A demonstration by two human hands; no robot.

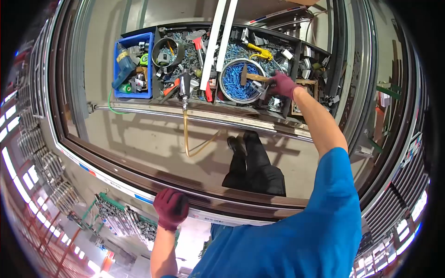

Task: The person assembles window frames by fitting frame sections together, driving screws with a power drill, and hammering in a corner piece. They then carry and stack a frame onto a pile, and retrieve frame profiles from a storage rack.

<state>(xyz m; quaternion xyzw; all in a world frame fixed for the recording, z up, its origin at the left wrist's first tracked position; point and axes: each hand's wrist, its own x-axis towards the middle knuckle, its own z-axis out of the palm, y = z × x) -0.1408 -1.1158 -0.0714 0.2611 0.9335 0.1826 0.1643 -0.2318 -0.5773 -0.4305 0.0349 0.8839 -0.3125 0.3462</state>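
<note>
My right hand, in a dark red glove, is closed at the handle end of a hammer. The hammer's head lies over a round tub filled with blue screws. Just under the handle, close to my fingers, is a small shiny metal piece; whether I touch it I cannot tell. My left hand, gloved the same way, has its fingers curled over the near rail of a large brown frame. Its fingertips are hidden.
Inside the frame's opening stands a dark parts tray of loose screws and fittings. It also holds a blue bin with a drill, a yellow-handled tool and a black air tool on a hose. Two white strips cross the tray.
</note>
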